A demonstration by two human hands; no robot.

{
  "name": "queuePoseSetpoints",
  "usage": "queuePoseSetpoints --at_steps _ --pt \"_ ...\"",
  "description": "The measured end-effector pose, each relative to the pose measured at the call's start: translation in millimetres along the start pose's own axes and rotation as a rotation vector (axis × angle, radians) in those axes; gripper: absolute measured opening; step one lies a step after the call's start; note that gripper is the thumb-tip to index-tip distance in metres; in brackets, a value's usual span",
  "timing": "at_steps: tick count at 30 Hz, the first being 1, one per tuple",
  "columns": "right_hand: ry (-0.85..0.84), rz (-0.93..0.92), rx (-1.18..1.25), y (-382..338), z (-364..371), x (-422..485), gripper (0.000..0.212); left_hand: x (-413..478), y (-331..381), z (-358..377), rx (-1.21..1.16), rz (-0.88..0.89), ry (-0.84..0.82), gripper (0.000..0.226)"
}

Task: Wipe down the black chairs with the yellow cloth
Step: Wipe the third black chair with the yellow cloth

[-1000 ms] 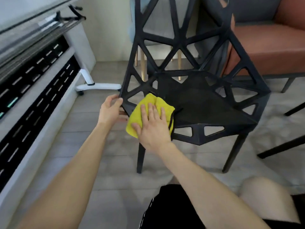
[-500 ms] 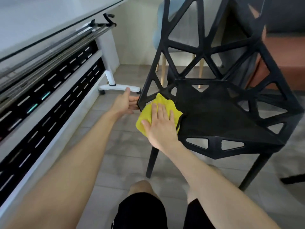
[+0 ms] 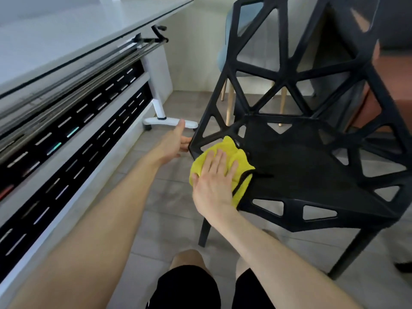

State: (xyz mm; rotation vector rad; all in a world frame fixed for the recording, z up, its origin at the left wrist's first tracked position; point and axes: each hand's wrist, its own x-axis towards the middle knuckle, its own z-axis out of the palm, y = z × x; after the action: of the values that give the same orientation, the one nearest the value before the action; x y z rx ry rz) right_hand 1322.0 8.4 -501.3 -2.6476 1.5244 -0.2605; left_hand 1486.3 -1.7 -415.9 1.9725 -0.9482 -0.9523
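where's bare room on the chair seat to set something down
The black chair seat is bare from the yellow cloth rightward to the side struts. Crowded: front left corner, where the right hand presses the cloth and the left hand grips the frame.

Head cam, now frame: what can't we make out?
All head view:
Left hand fingers: behind the black chair rim; grip unclear.
Chair back top: cut off by upper frame edge.
Seat under yellow cloth: covered by cloth and right hand.
Blue chair behind: mostly hidden by the black backrest.
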Motion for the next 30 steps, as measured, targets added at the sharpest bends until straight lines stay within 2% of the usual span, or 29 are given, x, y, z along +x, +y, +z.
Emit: queuePoseSetpoints --at_steps 2,4,7,9,12,15,17,19,21,23,26,28,30 --pt "-0.047 0.082 0.116 -35.3 -17.8 34.1 0.076 -1.4 0.9 0.2 0.043 0.003 -0.012 0.084" --pt "-0.074 0.038 0.049 -41.2 -21.6 45.1 0.074 -3.2 2.5 -4.6 0.052 -0.007 -0.024 0.080" --pt "-0.031 -0.091 -0.009 13.9 -9.8 -0.8 0.076 -2.3 1.3 -5.6 0.039 -0.037 -0.006 0.088" --pt "0.050 -0.134 -0.048 62.7 -3.7 -40.2 0.078 -4.0 3.1 -1.7 0.032 -0.030 0.039 0.078" --pt "-0.011 -0.169 -0.074 100.3 -11.8 -62.1 0.082 -7.7 -0.7 9.9 -0.013 0.003 0.071 0.058" --pt "-0.187 -0.047 0.061 91.4 -26.1 -4.7 0.088 -12.8 -9.5 20.0 0.009 0.089 0.095 0.039" --pt "-0.339 0.056 0.204 91.0 -45.5 67.9 0.087 -17.2 -14.2 24.0 0.031 0.138 0.120 0.042" --pt "-0.399 0.083 0.246 102.9 -53.0 118.6 0.085 -20.9 -22.6 32.2 -0.040 0.154 0.169 0.040" --pt "-0.360 0.036 0.199 114.9 -44.2 131.4 0.088 -25.0 -38.2 47.7 -0.104 0.171 0.208 0.035" --pt "-0.337 -0.038 0.157 124.6 -31.7 119.4 0.099 -29.1 -52.7 64.1 -0.072 0.144 0.221 0.025" --pt "-0.323 -0.182 0.142 137.1 -12.7 96.7 0.115 -33.6 -57.6 72.5 -0.191 0.083 0.154 0.032" --pt "-0.246 -0.232 0.162 141.6 -5.4 92.8 0.110 -33.8 -52.3 65.2 -0.194 0.046 0.113 0.034" --pt "-0.121 -0.240 0.155 144.0 -2.0 100.7 0.089 -36.0 -47.4 55.1 -0.138 -0.008 0.081 0.032"
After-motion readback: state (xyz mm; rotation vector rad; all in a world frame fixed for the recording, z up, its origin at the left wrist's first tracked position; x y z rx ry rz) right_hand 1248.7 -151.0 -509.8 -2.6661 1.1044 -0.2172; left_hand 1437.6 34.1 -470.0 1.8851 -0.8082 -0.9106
